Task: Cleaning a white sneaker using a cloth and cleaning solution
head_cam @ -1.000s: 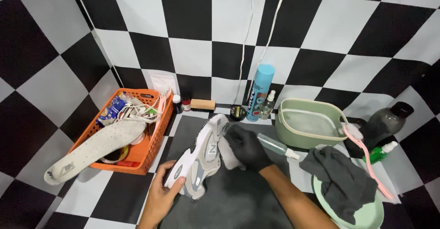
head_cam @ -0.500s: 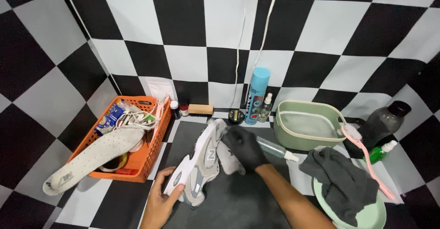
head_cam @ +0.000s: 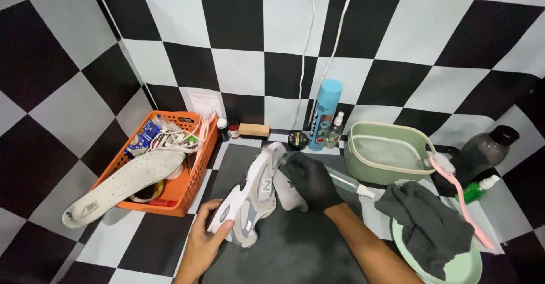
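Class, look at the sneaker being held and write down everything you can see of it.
The sneaker is grey and white, with a thick white sole and what look like mesh and suede panels. It has no laces that can be seen. It lies tilted on its side over a dark grey mat, toe pointing away towards the wall. The bare left hand grips its heel end and sole, while the black-gloved right hand presses a pale cloth against its upper.
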